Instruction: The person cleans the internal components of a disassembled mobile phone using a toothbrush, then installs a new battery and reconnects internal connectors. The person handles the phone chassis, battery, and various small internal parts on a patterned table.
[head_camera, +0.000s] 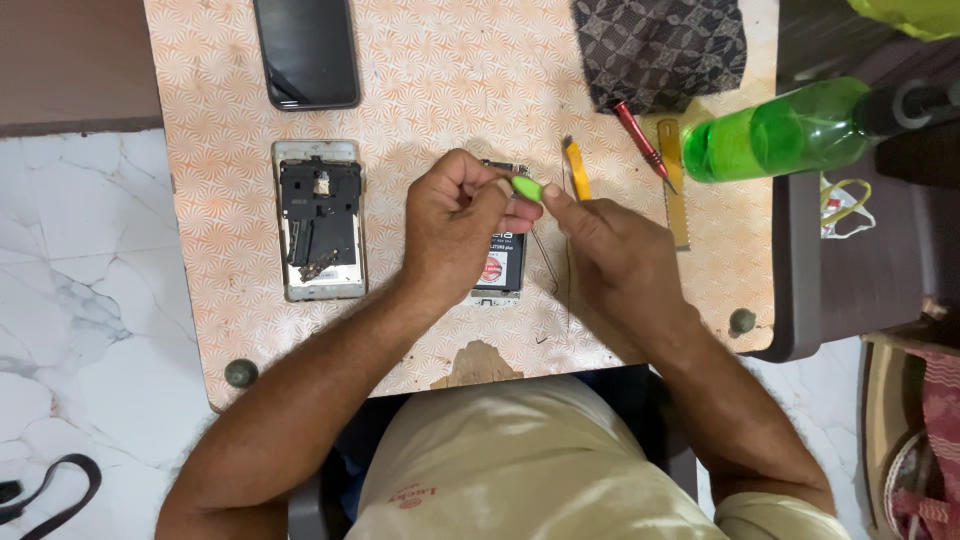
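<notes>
My left hand (455, 222) and my right hand (610, 245) meet over an opened phone (503, 268) lying on a small patterned table (430, 90). Both pinch a small green plastic pick (527, 187) between their fingertips. The phone shows a black battery with a red round mark; most of it is hidden under my left hand. A thin wire or tweezers lies just right of the phone, partly under my right hand.
A second phone body (319, 220) with its back off lies to the left, and a black phone (306, 50) sits face up at the top. A yellow pry tool (577, 170), red screwdriver (642, 140), yellow ruler (676, 185), dark cloth (660, 45) and green bottle (790, 130) lie to the right.
</notes>
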